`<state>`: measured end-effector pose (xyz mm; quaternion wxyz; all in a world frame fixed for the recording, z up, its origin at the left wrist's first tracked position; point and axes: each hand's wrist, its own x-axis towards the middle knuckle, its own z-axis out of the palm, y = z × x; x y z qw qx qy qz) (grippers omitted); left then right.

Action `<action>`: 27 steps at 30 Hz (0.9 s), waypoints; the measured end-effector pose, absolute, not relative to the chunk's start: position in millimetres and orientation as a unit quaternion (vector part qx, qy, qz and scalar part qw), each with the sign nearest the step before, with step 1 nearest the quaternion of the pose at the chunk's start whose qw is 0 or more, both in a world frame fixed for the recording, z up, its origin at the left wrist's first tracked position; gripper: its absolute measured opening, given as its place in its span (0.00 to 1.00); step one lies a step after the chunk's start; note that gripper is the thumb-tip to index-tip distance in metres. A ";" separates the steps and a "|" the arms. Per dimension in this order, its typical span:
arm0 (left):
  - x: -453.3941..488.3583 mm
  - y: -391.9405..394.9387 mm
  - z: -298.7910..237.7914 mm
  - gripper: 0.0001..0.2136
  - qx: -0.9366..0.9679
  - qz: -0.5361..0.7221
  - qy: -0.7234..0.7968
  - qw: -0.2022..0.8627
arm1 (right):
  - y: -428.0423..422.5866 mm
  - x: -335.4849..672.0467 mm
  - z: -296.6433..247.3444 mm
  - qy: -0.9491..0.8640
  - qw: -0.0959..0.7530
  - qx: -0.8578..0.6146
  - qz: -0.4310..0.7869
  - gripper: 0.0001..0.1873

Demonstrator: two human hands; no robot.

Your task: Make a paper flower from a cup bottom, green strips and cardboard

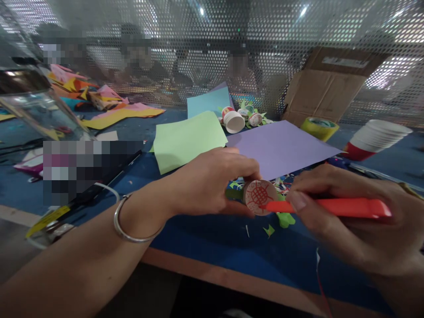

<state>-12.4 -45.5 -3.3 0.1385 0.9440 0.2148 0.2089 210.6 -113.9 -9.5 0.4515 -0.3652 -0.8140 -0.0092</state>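
Observation:
My left hand (212, 181) is closed around a small paper cup (260, 196) held on its side, its round bottom facing me with a red grid drawn on it. Green paper bits stick out beside the cup. My right hand (351, 212) pinches a red marker (331, 206), and the marker's tip touches the cup's bottom. A silver bangle (132, 221) sits on my left wrist. Both hands hover just above the blue table (212, 243).
A purple sheet (281, 148), a green sheet (187, 139) and a light blue sheet (208, 101) lie behind my hands. Decorated cups (235, 121), a tape roll (319, 128), stacked cups (377, 139), a cardboard box (327, 86) and a glass jar (43, 115) stand around. People sit behind a perforated screen.

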 end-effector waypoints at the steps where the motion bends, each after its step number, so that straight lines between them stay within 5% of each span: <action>1: -12.1 -45.4 -3.2 0.17 0.944 0.206 0.215 0.140 | -113.6 210.9 -9.6 -0.815 0.451 -0.365 -0.009 0.07; 27: -13.1 -44.9 -2.1 0.17 0.945 0.205 0.228 0.118 | -111.5 211.6 -10.1 -0.812 0.444 -0.378 0.000 0.07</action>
